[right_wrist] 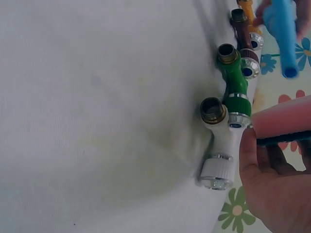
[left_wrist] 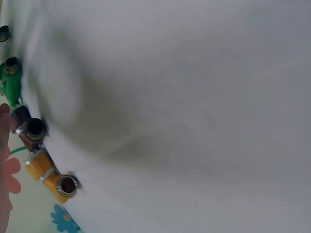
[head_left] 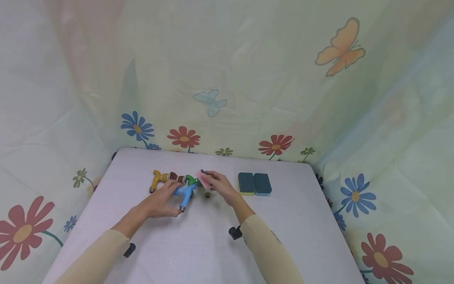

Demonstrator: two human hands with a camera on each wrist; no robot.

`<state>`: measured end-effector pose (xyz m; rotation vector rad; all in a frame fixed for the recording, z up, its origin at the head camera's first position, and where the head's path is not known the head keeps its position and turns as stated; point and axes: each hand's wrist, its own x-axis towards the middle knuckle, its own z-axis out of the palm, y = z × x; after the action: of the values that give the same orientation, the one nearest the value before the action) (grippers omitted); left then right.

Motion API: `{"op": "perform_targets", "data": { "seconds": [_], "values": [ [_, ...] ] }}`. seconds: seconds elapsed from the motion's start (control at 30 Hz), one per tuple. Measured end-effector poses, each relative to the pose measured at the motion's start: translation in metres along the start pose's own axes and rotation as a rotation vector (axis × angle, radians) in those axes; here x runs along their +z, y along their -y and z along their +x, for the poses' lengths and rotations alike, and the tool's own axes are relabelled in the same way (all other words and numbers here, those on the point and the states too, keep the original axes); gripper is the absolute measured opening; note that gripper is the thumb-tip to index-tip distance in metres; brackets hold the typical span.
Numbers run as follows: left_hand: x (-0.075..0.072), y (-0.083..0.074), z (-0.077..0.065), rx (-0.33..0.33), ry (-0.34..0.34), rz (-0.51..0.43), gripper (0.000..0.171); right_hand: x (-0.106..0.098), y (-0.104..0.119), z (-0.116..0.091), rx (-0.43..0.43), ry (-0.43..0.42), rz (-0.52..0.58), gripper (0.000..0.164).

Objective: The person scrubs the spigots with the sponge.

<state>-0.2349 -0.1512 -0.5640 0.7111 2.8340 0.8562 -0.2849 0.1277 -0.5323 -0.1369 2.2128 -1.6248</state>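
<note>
My left hand [head_left: 161, 202] holds a light blue angled fitting [head_left: 186, 192] with a threaded metal end, above the table. Between the thumb and fingers of my right hand [head_left: 221, 186] is a pink sponge [right_wrist: 282, 118] with a dark scouring layer, close to the blue fitting. Similar fittings lie in a row behind: yellow [left_wrist: 40, 167], brown [right_wrist: 243, 36], green [right_wrist: 234, 75] and white [right_wrist: 221, 145]. In the left wrist view the blue fitting is out of sight, and only a strip of that hand shows at the edge.
Two more sponges, dark side up, lie side by side to the right: one with a yellow base [head_left: 246, 183], the other with a blue base [head_left: 263, 184]. A white cloth covers the table [head_left: 198, 252]. Flower-printed curtains [head_left: 248, 79] hang around its back and sides.
</note>
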Motion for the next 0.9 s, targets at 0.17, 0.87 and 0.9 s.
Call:
{"op": "perform_targets", "data": {
  "seconds": [0.17, 0.87, 0.9],
  "values": [
    [0.006, 0.011, -0.013, -0.022, 0.081, 0.054, 0.1, -0.004, -0.003, 0.001, 0.001, -0.024, 0.026, 0.067],
    [0.025, 0.029, -0.038, 0.071, 0.028, 0.199, 0.096, -0.009, -0.006, 0.002, 0.013, -0.047, 0.038, 0.056],
    [0.025, 0.03, -0.039, 0.075, 0.024, 0.203, 0.097, -0.009, -0.006, 0.002, 0.013, -0.048, 0.037, 0.056]
  ]
}}
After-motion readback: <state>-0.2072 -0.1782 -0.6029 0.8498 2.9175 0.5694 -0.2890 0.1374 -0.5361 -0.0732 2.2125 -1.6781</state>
